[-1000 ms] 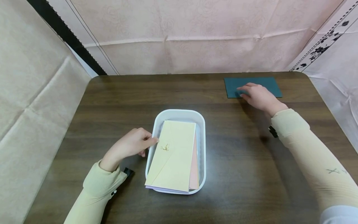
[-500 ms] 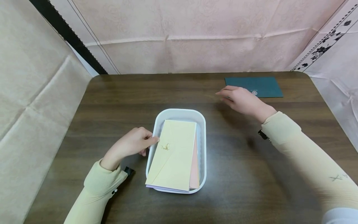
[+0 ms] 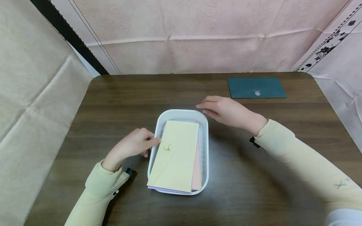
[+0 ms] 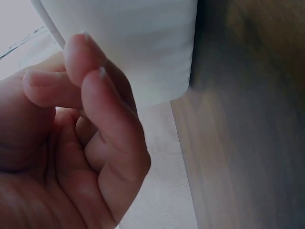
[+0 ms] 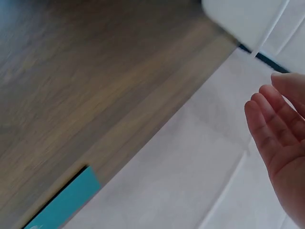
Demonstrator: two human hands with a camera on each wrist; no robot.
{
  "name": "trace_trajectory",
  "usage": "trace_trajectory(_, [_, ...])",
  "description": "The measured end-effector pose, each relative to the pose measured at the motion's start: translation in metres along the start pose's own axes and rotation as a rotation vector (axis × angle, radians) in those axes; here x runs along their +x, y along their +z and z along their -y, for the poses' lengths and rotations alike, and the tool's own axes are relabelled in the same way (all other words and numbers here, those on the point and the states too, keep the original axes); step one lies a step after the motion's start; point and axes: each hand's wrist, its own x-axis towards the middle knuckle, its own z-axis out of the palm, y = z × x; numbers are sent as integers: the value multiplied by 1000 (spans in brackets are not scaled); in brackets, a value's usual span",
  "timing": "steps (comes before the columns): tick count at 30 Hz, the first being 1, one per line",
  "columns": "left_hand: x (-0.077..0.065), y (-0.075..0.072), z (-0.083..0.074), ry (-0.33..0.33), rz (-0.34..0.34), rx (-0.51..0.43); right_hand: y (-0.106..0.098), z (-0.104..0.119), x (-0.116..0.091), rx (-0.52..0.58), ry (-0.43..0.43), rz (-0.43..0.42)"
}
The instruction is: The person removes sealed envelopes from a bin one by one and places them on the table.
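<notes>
In the head view my left hand [image 3: 133, 144] is at the left rim of a white plastic tray [image 3: 203, 150], pinching it with the thumb over the edge. The left wrist view has the curled fingers [image 4: 114, 109] against the tray's outer wall [image 4: 138, 47]. Inside the tray lies a stack of paper envelopes, a cream envelope [image 3: 175, 160] with a gold emblem on top and a pink one [image 3: 195, 172] showing at its right. My right hand [image 3: 226, 113] is over the tray's far right corner with loosely extended fingers [image 5: 264, 119], holding nothing.
A dark teal envelope [image 3: 255, 86] with a small round emblem lies flat at the table's back right. The brown wooden table [image 3: 127, 100] has rounded far corners. Pale cloth [image 3: 198, 25] hangs behind it and at both sides.
My right hand has moved from over the teal envelope leftward and nearer, to the tray's far right corner. The teal envelope stayed in place. My left hand has kept still at the tray rim.
</notes>
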Motion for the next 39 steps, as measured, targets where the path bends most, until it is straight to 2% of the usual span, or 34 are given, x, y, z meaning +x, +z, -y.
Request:
trace_trajectory(4, [0,-1,-1,-6,-1,6,3,14,2,15,-44,22])
trace_trajectory(13, [0,0,0,-1,-8,2,13,36,3,-72,-117,135])
trace_trajectory(17, [0,4,2,-12,7,-3,19,43,0,-57,-175,211])
trace_trajectory(22, [0,6,2,-1,-1,-6,24,48,-2,-19,-197,281])
trace_trajectory(33, [1,3,0,-18,-4,-10,29,60,1,-61,-270,307])
trace_trajectory(39, [2,2,0,-27,-9,0,31,66,2,-68,-286,354])
